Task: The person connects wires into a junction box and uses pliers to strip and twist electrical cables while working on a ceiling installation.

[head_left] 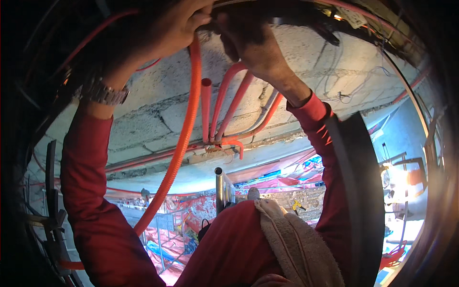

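Fingers [201, 19] of the left hand [178, 36] bend inward at the upper edge of view, just over the top of an orange corrugated conduit [184, 134]; we cannot tell whether they close on it. Right hand [253, 50] close by, fingers curled, deep in shadow; we cannot tell how far they open or what they hold. Between the hands we see a narrow gap.

Conduit: bows down between the forearms, out of sight at the left sleeve [91, 191]. Room on its right side, down to the red-clad leg [229, 244]. A broad dark band [358, 191] runs just beside the right sleeve [318, 138], tight on that flank.

Beyond, we note a red pipe [206, 107], its open upper end near the conduit. Two more pipes [234, 105] rise behind the right hand, against a rough pale wall [143, 119]. A metal tube [219, 189] stands near the knee, rim bare. Far below: a yellow tool [299, 206], well apart from both hands.
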A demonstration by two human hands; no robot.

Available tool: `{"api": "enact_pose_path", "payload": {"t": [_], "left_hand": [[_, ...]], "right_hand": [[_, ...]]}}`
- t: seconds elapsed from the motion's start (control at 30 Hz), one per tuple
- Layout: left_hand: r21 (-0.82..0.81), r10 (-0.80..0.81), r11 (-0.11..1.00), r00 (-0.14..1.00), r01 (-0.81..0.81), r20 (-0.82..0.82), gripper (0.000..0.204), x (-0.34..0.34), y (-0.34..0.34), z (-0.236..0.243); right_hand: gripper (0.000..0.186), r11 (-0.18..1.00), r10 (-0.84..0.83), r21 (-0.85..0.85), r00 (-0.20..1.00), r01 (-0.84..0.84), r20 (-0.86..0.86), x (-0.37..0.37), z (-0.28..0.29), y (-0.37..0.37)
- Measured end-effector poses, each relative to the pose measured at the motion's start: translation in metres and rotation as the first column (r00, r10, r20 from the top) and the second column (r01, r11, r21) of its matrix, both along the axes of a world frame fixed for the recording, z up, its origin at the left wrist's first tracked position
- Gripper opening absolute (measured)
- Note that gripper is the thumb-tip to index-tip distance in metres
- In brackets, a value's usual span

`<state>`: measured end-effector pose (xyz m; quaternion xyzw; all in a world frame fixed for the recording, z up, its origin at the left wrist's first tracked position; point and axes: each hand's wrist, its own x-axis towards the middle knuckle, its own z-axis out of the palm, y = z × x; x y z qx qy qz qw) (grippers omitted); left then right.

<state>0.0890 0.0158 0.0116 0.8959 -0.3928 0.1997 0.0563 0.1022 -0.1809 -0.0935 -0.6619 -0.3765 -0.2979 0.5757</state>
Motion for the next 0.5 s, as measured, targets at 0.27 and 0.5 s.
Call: {"api": "enact_pose_path", "payload": {"t": [0.27, 0.5], "left_hand": [[-0.041, -0.148, 0.986, 0.969, 0.159, 0.198, 0.019, 0.005, 0.020, -0.014], [-0.106, -0.265, 0.953, 0.952, 0.282, 0.153, 0.017, 0.006, 0.012, -0.009]], "right_hand": [[0.022, 0.352, -0.638, -0.073, 0.296, 0.933, 0.711, 0.043, 0.002, -0.106], [0.043, 0.145, -0.518, -0.590, 0.569, 0.794, 0.639, 0.089, 0.015, -0.211]]}}
